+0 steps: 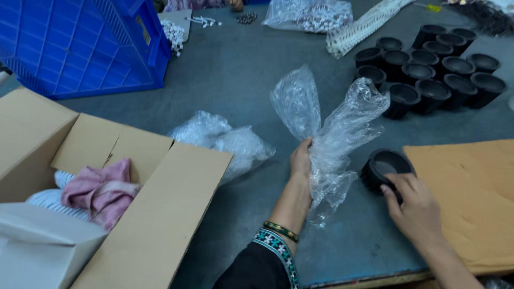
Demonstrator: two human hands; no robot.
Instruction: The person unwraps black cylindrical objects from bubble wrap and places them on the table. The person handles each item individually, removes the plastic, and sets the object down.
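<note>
My left hand (301, 160) grips a clear plastic bag (332, 134) by its middle, holding it upright over the grey table (235, 69); the bag's two loose ends flare upward. My right hand (412, 206) rests on a black ribbed round part (381, 166) that lies on the table just right of the bag, fingers curled over its near rim. A dark sleeve with patterned trim and a beaded bracelet is on my left wrist.
Several identical black round parts (428, 69) stand grouped at the back right. An open cardboard box (160, 214) with pink cloth (101, 190) sits at left, a blue crate (80, 43) behind it. Crumpled plastic bags (225, 142) lie mid-table. A brown cardboard sheet (471, 198) lies at right.
</note>
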